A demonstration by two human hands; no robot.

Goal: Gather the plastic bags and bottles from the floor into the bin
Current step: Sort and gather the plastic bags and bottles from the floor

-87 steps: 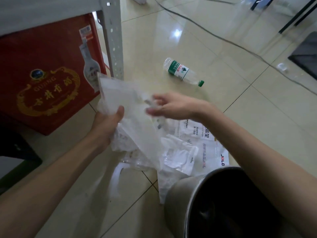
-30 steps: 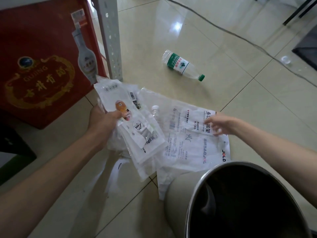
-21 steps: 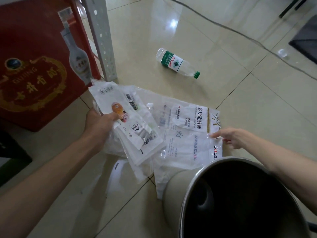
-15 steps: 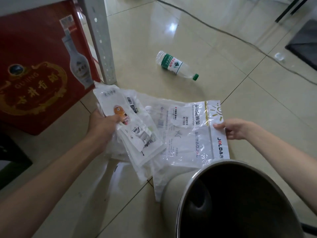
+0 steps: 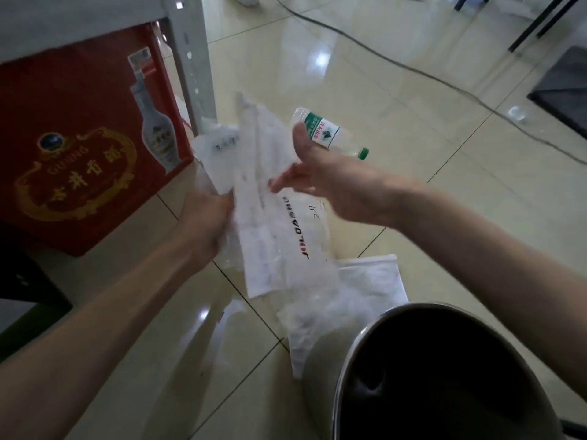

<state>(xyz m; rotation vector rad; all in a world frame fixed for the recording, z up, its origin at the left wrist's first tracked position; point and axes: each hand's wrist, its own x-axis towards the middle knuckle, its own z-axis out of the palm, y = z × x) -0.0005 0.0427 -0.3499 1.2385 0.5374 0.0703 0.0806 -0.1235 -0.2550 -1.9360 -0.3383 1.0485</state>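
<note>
My left hand [image 5: 206, 223] is shut on a bundle of clear and white plastic bags [image 5: 254, 160] held up above the floor. A large clear bag printed JOLOA [image 5: 298, 246] hangs against that bundle. My right hand [image 5: 327, 179] is beside it, thumb up and fingers spread, fingertips touching the bag. One more crumpled white bag [image 5: 368, 284] lies on the tiles next to the bin. A clear bottle with a green label and cap [image 5: 327, 134] lies on the floor behind my right thumb. The steel bin [image 5: 346, 354] stands at lower right, its mouth dark.
A red carton [image 5: 79, 138] sits under a grey metal shelf, whose leg [image 5: 190, 58] stands just left of the bags. A black cable [image 5: 413, 68] crosses the glossy tiles farther back. A dark mat [image 5: 565, 87] lies at right and a black object [image 5: 25, 281] at left.
My right hand lifted the JOLOA bag off the floor and swung it left against the bundle in my left hand. The bundle rose. A white bag beside the bin is now uncovered.
</note>
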